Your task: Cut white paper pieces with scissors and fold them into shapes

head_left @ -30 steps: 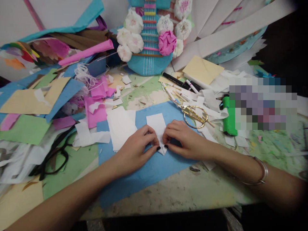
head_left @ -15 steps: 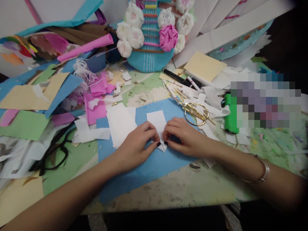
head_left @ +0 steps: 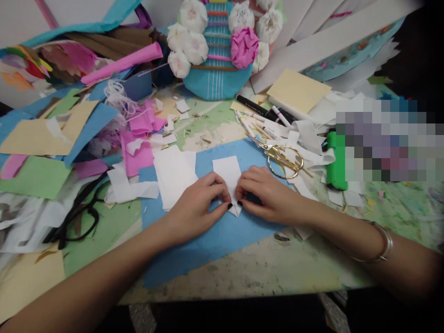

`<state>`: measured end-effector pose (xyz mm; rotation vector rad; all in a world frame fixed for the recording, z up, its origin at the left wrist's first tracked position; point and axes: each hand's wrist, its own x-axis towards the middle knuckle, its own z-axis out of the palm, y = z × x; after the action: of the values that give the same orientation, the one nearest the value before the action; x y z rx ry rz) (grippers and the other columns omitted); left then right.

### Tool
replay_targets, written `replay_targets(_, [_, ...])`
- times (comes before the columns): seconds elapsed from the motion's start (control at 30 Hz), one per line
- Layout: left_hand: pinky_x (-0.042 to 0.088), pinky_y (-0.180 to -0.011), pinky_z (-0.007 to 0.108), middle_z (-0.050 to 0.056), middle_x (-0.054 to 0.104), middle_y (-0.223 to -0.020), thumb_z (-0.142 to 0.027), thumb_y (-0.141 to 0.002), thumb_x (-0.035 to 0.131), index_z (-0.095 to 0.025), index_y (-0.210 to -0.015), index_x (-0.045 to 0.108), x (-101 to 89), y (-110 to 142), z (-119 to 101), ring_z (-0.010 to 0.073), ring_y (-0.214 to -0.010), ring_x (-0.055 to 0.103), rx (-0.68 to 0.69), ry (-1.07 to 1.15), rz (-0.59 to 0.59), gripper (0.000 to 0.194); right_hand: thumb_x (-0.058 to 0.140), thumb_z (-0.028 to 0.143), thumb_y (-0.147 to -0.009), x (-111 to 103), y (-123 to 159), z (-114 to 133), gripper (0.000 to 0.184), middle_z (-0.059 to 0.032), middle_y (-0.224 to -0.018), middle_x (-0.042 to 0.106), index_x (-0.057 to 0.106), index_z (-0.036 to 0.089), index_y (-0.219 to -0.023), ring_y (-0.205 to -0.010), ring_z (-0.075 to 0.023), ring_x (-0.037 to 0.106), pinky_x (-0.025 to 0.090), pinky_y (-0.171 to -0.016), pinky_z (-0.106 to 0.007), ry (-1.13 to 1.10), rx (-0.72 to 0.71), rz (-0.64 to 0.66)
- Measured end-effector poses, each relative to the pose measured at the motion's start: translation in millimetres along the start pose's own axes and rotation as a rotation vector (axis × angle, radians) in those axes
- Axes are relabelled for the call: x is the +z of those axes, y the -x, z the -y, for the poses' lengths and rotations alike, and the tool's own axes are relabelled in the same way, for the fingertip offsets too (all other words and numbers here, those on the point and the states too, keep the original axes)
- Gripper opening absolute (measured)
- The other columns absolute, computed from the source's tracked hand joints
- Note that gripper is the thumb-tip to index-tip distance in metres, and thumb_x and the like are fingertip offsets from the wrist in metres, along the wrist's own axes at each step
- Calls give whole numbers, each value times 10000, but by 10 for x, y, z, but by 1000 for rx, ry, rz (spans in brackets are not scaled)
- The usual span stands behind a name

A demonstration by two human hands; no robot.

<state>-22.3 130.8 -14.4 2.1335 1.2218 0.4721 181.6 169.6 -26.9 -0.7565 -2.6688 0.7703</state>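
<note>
A small white paper (head_left: 227, 173) lies on a blue sheet (head_left: 194, 259), its near end folded to a point. My left hand (head_left: 203, 201) pinches the paper's left edge near that point, fingers curled and closed. From the other side my right hand (head_left: 265, 196) closes thumb and fingers on the right edge by the fold. Left of the folded piece rests a stack of white paper (head_left: 175, 173), partly behind my left hand. Gold-handled scissors (head_left: 284, 159) lie just beyond my right hand.
A blue paper guitar (head_left: 218, 83) with white and pink paper flowers stands at the back. Black markers (head_left: 256, 108), a cream pad (head_left: 298, 90) and a green object (head_left: 336, 159) lie to the right. Pink paper scraps (head_left: 138, 155), white string (head_left: 120, 99) and black straps (head_left: 86, 217) crowd the left.
My view has shifted slightly. Both hands keep almost the same place at the paper's folded end, with little visible movement.
</note>
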Motion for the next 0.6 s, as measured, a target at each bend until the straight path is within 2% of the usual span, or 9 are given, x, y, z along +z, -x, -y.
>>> replay_targets(0.6, [430, -723, 263, 19, 544, -924, -134, -808, 539, -159, -814, 624, 16, -11, 42, 120, -788, 520, 10, -9, -6, 89, 476, 172, -851, 13, -6, -17, 89, -64, -844, 549, 564, 159, -842, -835, -209, 436, 297, -761, -348, 23, -9, 11])
